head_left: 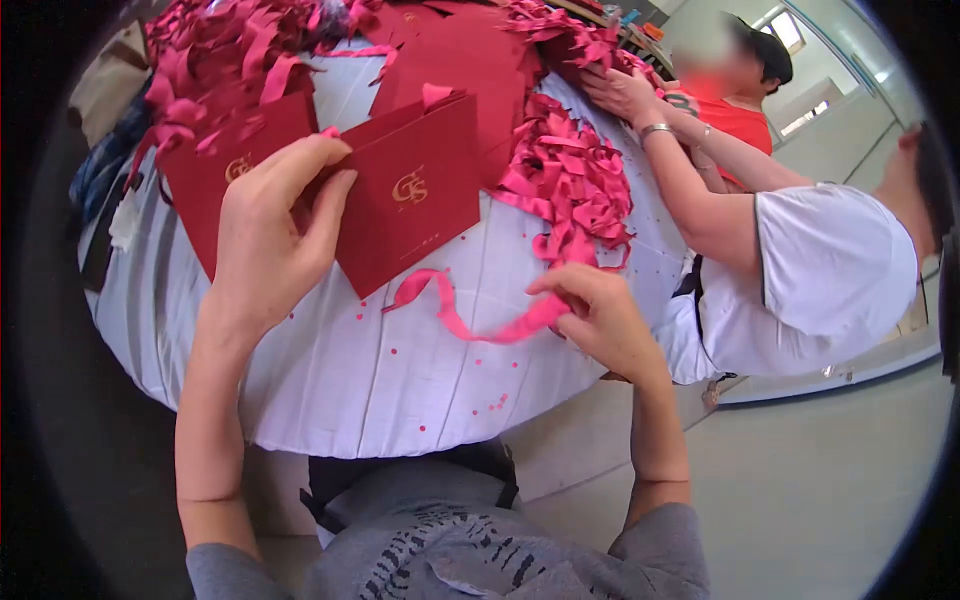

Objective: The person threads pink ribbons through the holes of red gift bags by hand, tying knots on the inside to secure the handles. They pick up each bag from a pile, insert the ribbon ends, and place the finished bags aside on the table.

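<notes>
My left hand (275, 225) pinches the upper left corner of a dark red paper bag (410, 200) with a gold logo, held tilted above the table. Between the fingers of my right hand (600, 315) is one end of a pink ribbon (450, 310); its rest curves leftward over the white cloth, below the bag. Just beyond that hand lies a pile of cut pink ribbons (570, 180). Another red bag (240, 170) with the same gold logo stands behind my left hand, partly covered by it.
A larger ribbon heap (225, 60) sits at the back left. Flat red bags (450, 60) are stacked at the back. Small red dots are scattered over the white tablecloth (330, 390). To the right, a co-worker's arms (690, 200) reach over the table; another person in red (735, 120) is beyond.
</notes>
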{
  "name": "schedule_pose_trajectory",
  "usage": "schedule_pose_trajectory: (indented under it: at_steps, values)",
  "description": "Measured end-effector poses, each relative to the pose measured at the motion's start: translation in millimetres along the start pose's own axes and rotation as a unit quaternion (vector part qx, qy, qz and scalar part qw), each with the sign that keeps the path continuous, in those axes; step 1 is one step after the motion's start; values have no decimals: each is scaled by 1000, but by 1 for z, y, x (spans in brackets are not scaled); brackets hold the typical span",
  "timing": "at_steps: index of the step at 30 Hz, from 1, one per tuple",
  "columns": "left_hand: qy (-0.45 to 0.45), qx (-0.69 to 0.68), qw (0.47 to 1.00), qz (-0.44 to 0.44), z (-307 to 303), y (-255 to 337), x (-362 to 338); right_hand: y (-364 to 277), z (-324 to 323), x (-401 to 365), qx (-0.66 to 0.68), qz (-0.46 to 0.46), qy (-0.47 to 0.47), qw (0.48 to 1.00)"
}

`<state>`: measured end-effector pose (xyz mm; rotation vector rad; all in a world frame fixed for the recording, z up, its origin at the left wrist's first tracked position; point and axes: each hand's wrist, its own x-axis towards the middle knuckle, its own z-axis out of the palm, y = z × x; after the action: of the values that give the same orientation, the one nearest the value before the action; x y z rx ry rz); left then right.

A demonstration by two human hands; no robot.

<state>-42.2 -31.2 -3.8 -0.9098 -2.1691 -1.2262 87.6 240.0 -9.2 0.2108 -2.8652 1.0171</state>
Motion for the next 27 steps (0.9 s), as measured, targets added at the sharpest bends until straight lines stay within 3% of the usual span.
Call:
schedule_pose_trajectory:
  at_steps: [4,5,6,10,12,15,18,27]
  values:
    - [21,-16,1000,2,3,-6,-4,4,-13,-17,-129,13,-56,990]
    - [23,-13,1000,14,3,-6,-4,-4,-24,-18,-181,35,-146,972]
    - [16,-12,1000,1,2,-4,-5,-11,-27,-18,-177,33,-153,972]
    - [26,-8,1000,12,3,-12,-6,-45,-26,-6,-164,-30,-91,982]
    - [25,-10,999,26,3,-12,-5,-57,-6,14,-53,-22,-33,998]
    - [-10,18,1000,23,0,-13,-5,-46,40,48,-139,-210,-22,967]
    - [7,13,999,31,1,-16,-6,-36,74,63,-199,-254,-27,946]
    - [23,-21,999,27,3,-20,-3,-31,80,56,-141,-272,-6,952]
